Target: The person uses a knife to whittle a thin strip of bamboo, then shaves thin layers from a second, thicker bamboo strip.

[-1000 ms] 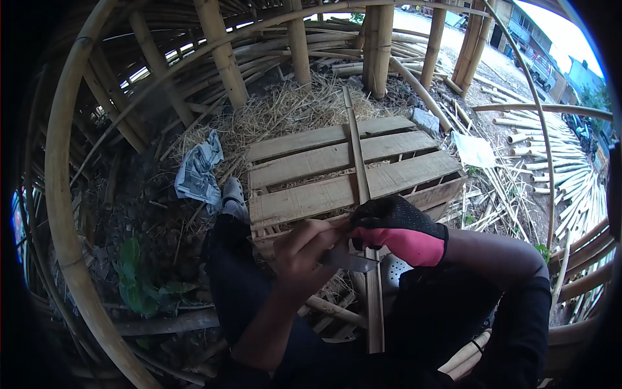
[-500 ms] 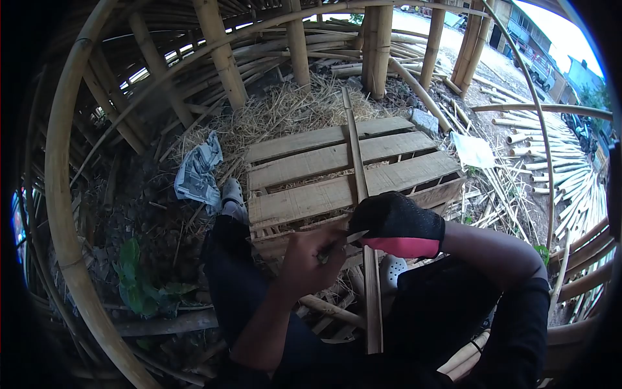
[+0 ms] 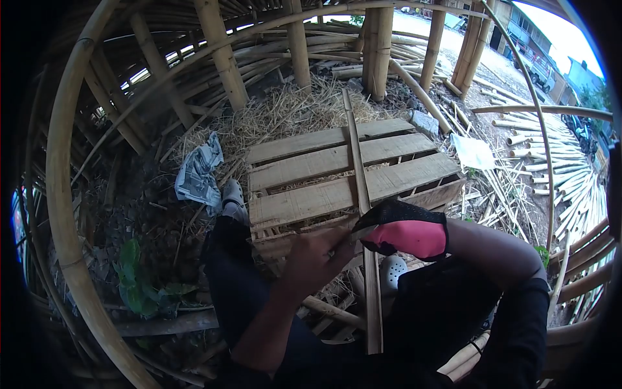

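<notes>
A long split bamboo strip (image 3: 360, 170) runs from the wooden crate's far side toward my lap. My right hand (image 3: 408, 235), in a black and pink glove, is closed around the strip near the crate's front edge. My bare left hand (image 3: 315, 260) is closed just left of it, almost touching the glove. From its fingers a short knife blade (image 3: 365, 232) points toward the strip; the handle is hidden in the hand. Beneath the strip, the slatted wooden crate (image 3: 304, 200) stands between my feet.
Crumpled newspaper (image 3: 199, 172) lies left of the crate and a white sheet (image 3: 473, 151) to its right. Bamboo poles (image 3: 220, 52) stand around me, with a curved pole (image 3: 61, 194) close on the left. Cut bamboo lengths (image 3: 576, 194) cover the ground at right.
My right hand has turned on the strip, so more of the pink side shows. My left hand and the blade have shifted slightly. The crate stays in place.
</notes>
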A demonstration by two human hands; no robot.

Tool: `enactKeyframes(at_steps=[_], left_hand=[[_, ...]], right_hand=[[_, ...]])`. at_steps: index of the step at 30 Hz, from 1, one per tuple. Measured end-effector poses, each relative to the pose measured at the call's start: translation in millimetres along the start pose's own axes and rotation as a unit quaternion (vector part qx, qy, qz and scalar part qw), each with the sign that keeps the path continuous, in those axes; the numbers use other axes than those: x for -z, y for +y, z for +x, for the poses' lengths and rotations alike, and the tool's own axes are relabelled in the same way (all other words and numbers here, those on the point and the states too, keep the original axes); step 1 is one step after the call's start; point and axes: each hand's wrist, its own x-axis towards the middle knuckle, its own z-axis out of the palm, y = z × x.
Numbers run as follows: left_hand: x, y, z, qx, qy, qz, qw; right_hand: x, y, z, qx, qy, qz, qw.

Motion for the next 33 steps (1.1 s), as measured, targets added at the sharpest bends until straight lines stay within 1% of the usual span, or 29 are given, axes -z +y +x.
enactKeyframes(at_steps=[1, 2, 3, 4, 5, 6, 7, 8, 10, 11, 12, 13, 14, 16, 17, 19, 20, 22, 26, 28, 29, 31, 32, 33], left_hand=[[-2.3, -1.4, 0.3, -0.013, 0.021, 0.023, 0.999], [-5.2, -1.5, 0.8, -0.012, 0.022, 0.024, 0.999], [-9.3, -1.2, 1.3, -0.017, 0.056, 0.018, 0.998], [-12.9, -0.6, 1.2, -0.022, 0.089, 0.011, 0.996], [-15.4, -0.1, 1.0, -0.021, 0.089, 0.011, 0.996], [-17.4, 0.2, 0.8, 0.001, 0.099, -0.019, 0.995], [-19.7, 0.6, 0.0, 0.024, 0.109, -0.049, 0.993], [-22.9, -0.6, -0.1, 0.024, 0.109, -0.049, 0.993], [-30.0, -3.7, -0.8, 0.017, 0.162, -0.087, 0.983], [-32.7, -1.7, -1.0, 0.018, 0.161, -0.087, 0.983], [-34.5, 2.0, -0.6, -0.001, 0.194, -0.097, 0.976], [-35.9, 4.0, -0.7, -0.019, 0.226, -0.107, 0.968], [-37.9, 2.9, -1.7, -0.019, 0.227, -0.107, 0.968], [-40.7, 0.8, -3.9, -0.055, 0.257, -0.104, 0.959], [-39.8, 2.2, -6.3, -0.054, 0.257, -0.104, 0.959], [-35.4, 11.5, -9.9, -0.093, 0.27, -0.083, 0.955], [-37.4, 10.3, -11.8, -0.092, 0.27, -0.084, 0.955], [-41.1, 6.5, -16.1, -0.063, 0.281, -0.114, 0.951], [-46.0, 12.4, -21.4, -0.05, 0.281, -0.158, 0.945], [-55.6, 15.2, -17.5, 0.091, 0.311, -0.305, 0.895], [-47.9, 11.1, -15.3, 0.093, 0.308, -0.304, 0.897], [-18.9, 0.7, -5.1, 0.112, 0.192, -0.175, 0.959], [-12.3, -2.8, -1.8, 0.115, 0.188, -0.177, 0.959], [-7.2, -6.1, 1.5, 0.069, 0.19, -0.162, 0.966]], right_hand=[[4.9, -4.7, 1.3, 0.017, -0.01, 0.002, 1.0], [0.8, -4.9, 1.9, 0.018, -0.011, 0.002, 1.0], [-7.8, -5.3, 1.5, -0.092, -0.018, 0.14, 0.986], [-13.8, -7.6, 2.1, -0.201, -0.025, 0.274, 0.94], [-14.2, -13.6, 2.8, -0.17, 0.001, 0.282, 0.944], [-15.9, -17.3, 5.3, -0.171, 0.003, 0.282, 0.944], [-18.3, -20.3, 8.1, -0.117, 0.059, 0.159, 0.979], [-20.5, -22.0, 9.9, -0.059, 0.113, 0.031, 0.991], [-27.0, -23.7, 11.5, -0.064, 0.113, 0.028, 0.991], [-30.8, -26.0, 13.2, -0.077, 0.14, -0.014, 0.987], [-34.0, -28.0, 14.9, -0.09, 0.166, -0.057, 0.98], [-37.2, -29.2, 16.1, -0.09, 0.167, -0.057, 0.98], [-40.3, -29.9, 17.3, -0.101, 0.183, -0.061, 0.976], [-45.5, -31.2, 19.8, -0.124, 0.216, -0.069, 0.966], [-47.1, -33.6, 21.4, -0.124, 0.215, -0.069, 0.966], [-47.8, -38.6, 23.2, -0.102, 0.276, 0.003, 0.956], [-48.8, -37.3, 23.2, -0.103, 0.275, 0.003, 0.956], [-49.5, -33.0, 25.0, -0.017, 0.317, -0.046, 0.947], [-43.0, -36.6, 26.3, -0.001, 0.333, -0.091, 0.939], [-36.0, -30.9, 30.1, -0.025, 0.315, -0.107, 0.943], [-31.1, -28.9, 30.3, -0.027, 0.317, -0.105, 0.942], [-20.5, -24.7, 26.5, -0.037, 0.272, -0.168, 0.947], [-18.2, -20.5, 24.4, -0.042, 0.273, -0.166, 0.947], [-16.5, -14.9, 22.5, -0.035, 0.267, -0.167, 0.949]])
